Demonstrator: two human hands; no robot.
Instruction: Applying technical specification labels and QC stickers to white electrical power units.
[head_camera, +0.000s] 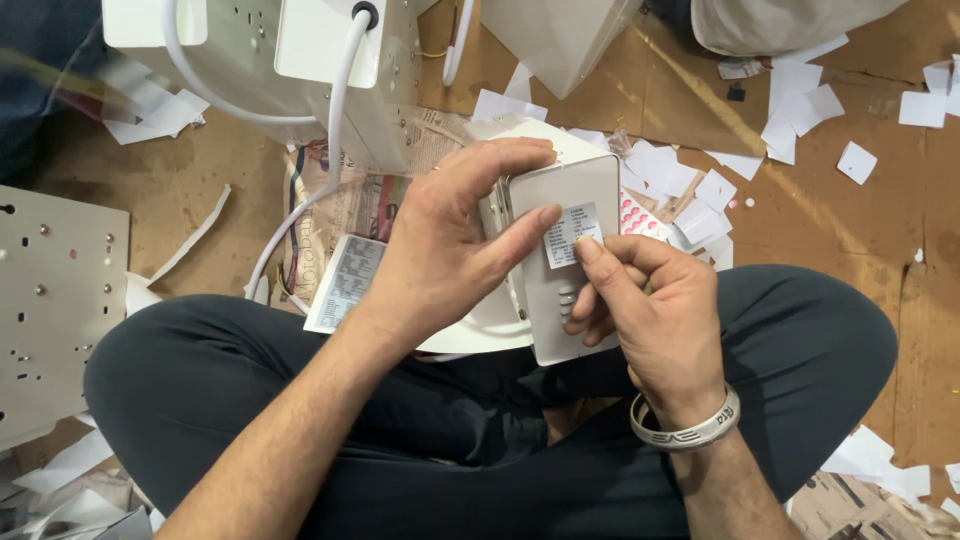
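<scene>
A white rectangular plastic device (575, 200) rests upright over my crossed legs. A small white printed sticker (572, 233) sits on its flat face. My left hand (450, 245) wraps the device's left side, its fingers over the top edge and one fingertip touching the sticker's left edge. My right hand (650, 305) supports the device from the lower right, with its thumb pressing on the sticker's lower right corner. A silver bracelet (690, 430) circles my right wrist.
A sheet of printed stickers (345, 280) lies on newspaper by my left knee. White housings with a white cable (335, 110) stand ahead. A perforated grey metal panel (55, 300) lies at left. Several white paper scraps (800, 110) litter the brown floor.
</scene>
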